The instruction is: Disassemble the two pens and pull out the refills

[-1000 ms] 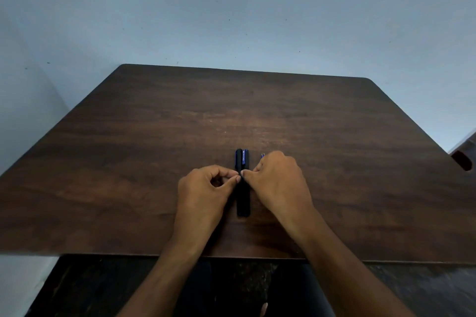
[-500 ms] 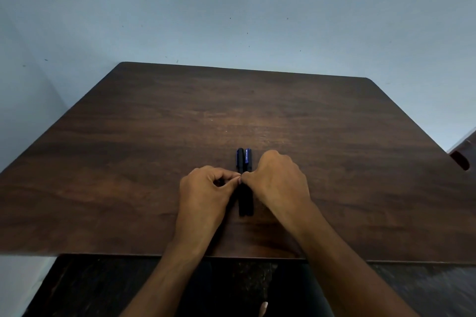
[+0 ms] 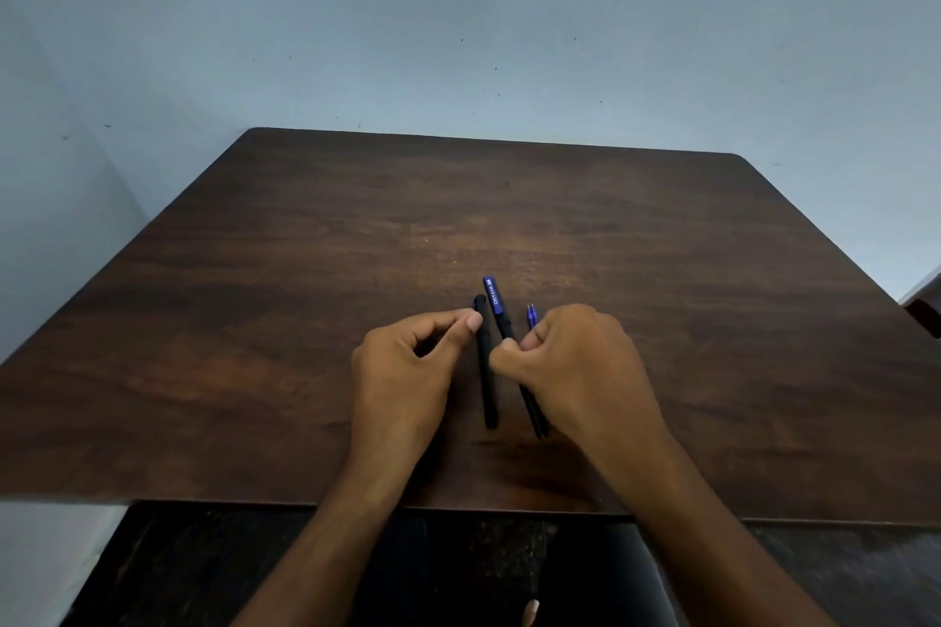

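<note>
1. Head view, only one angle here: two slim black pens lie side by side near the front middle of the dark brown wooden surface (image 3: 305, 321).
2. The left black pen with a black cap (image 3: 486, 372) lies flat, pointing pretty much straight away from the person.
3. The left hand (image 3: 407, 372) sits just left of it, fingers curled with thumb and forefinger tips meeting right at the pen's far end. Can't tell if that grip actually has hold of anything.
4. The black pen with a blue lettered cap (image 3: 501, 316) is angled a bit, far end leaning left.
5. The right hand (image 3: 580, 372) has its grip closed, thumb and fingers pinching that pen mid-barrel.
6. Two thin blue refill tips (image 3: 532, 316) poke out past the right knuckles; what holds them is hidden.
7. Pale blue-grey wall (image 3: 458, 15) behind.
</note>
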Demonstrator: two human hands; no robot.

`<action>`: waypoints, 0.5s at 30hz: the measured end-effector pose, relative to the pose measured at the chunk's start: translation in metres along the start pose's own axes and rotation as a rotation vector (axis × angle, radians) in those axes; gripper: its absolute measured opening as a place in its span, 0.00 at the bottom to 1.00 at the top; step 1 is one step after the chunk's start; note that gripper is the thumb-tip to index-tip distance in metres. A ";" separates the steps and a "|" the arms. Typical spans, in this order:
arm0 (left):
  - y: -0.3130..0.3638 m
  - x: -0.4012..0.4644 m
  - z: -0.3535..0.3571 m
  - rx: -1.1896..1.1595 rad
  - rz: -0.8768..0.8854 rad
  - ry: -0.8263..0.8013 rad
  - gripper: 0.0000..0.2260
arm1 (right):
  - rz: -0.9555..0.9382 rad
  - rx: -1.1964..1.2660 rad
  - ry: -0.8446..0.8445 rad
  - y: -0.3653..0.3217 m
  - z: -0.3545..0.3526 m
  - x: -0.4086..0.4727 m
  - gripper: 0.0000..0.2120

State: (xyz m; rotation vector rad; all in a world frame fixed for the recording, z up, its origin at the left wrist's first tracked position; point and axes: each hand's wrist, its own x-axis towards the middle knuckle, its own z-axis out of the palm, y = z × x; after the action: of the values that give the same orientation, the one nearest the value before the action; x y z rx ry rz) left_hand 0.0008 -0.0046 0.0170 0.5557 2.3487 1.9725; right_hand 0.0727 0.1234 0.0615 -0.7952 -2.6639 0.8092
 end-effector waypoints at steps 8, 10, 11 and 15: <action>0.030 0.014 0.008 -0.363 -0.318 -0.150 0.14 | -0.114 -0.056 0.089 0.001 -0.007 -0.024 0.13; 0.032 0.014 0.008 -0.411 -0.331 -0.163 0.13 | -0.060 0.132 0.066 0.004 -0.009 -0.020 0.08; 0.033 0.014 0.009 -0.420 -0.331 -0.166 0.12 | -0.015 0.274 0.026 0.004 -0.010 -0.019 0.08; 0.037 0.012 0.010 -0.411 -0.289 -0.164 0.09 | 0.079 0.766 -0.202 0.003 -0.015 -0.013 0.05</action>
State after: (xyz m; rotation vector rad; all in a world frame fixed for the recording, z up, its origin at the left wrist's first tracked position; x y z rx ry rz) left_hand 0.0012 0.0131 0.0526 0.3170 1.7420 2.0908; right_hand 0.0905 0.1246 0.0705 -0.6259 -2.1686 1.8403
